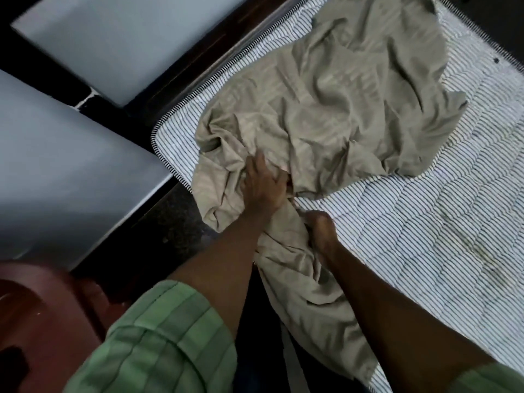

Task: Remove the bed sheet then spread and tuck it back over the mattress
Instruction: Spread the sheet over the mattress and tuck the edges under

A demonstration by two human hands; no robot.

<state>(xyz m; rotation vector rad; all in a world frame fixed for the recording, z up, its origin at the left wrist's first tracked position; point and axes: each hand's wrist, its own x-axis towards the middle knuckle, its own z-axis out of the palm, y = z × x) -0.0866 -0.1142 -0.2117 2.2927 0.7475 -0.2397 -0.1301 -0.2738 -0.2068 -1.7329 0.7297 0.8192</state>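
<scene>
sheet (334,103): off, heaped loose on bare mattress (425,222) near corner | left hand (262,184): fingers dug into folds, gripping | right hand (320,225): fist round bunched edge, likely gathering slack to spread

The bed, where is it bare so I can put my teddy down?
The striped quilted mattress is bare right of the crumpled beige bed sheet. A thin bare strip runs along its piped left edge. It is crowded where the left hand and right hand grip the sheet.
</scene>
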